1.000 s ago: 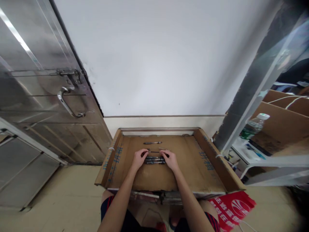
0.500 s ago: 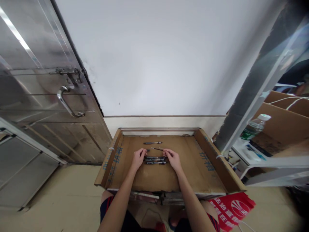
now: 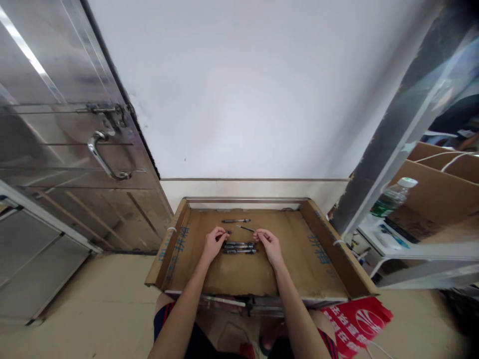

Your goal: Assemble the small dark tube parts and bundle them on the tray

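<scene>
My right hand (image 3: 268, 243) is closed in a pinch on the right end of a thin pen refill (image 3: 247, 229), dark with a pale left tip, which points left and slightly up. My left hand (image 3: 214, 242) is also pinched, with a small dark pen part (image 3: 228, 232) showing at its fingertips; most of it is hidden. Between and below the hands several dark, clear-barrelled pens (image 3: 240, 251) lie side by side on the cardboard. One more pen (image 3: 236, 220) lies apart, farther back.
The cardboard-lined table (image 3: 243, 279) has raised cardboard sides at left and right. A white wall (image 3: 232, 99) stands behind it, a metal door (image 3: 56, 149) at left. On a white shelf at right are a water bottle (image 3: 392, 198) and a cardboard box (image 3: 445, 199). A red printed bag (image 3: 359, 324) hangs at front right.
The refill in my right hand has tilted, its pale left tip now higher. My left hand keeps its pinch with little movement. The pens on the cardboard lie as before.
</scene>
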`<state>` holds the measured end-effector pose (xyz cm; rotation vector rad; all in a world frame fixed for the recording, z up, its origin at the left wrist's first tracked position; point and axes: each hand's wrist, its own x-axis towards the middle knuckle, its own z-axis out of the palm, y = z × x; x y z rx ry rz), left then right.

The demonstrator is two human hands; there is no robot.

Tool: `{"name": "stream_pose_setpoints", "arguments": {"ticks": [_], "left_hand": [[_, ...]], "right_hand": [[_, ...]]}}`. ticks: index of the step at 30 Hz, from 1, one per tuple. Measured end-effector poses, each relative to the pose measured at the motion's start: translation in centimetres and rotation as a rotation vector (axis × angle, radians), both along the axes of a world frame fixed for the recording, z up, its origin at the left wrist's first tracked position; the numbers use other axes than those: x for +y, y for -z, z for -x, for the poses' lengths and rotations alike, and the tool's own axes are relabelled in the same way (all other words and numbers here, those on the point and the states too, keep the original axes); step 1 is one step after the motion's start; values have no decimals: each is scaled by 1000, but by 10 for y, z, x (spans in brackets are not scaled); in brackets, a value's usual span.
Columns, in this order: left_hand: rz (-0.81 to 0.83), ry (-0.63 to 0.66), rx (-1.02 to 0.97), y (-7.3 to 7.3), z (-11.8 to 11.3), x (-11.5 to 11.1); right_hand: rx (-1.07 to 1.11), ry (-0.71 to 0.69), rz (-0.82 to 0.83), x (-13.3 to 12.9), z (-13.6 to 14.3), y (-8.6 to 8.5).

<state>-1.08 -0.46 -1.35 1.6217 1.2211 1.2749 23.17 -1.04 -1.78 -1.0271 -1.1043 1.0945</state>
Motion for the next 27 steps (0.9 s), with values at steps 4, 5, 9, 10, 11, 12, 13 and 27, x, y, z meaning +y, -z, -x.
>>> {"name": "stream_pose_setpoints", "arguments": {"ticks": [4, 5, 9, 10, 11, 12, 13, 27], "left_hand": [[-8, 21, -19, -2, 0, -1], [-8, 24, -19, -3, 0, -1], [-16, 31, -14, -4, 0, -2], [-16, 31, -16, -4, 0, -2], [-13, 32, -17, -4, 0, -2], [-9, 32, -18, -3, 0, -2], [-3, 32, -20, -3, 1, -2], [-10, 54, -32, -8, -1, -4]], "right_hand": [[-10, -44, -6, 0, 0, 1], [-12, -51, -7, 0, 1, 1], [-13, -48, -1, -1, 1, -2], [-18, -45, 0, -1, 1, -3], [-25, -42, 1, -2, 2, -4], [-32, -41, 1, -3, 2, -5], [-38, -45, 1, -3, 2, -6], [-139, -99, -10, -4, 3, -5]]}}
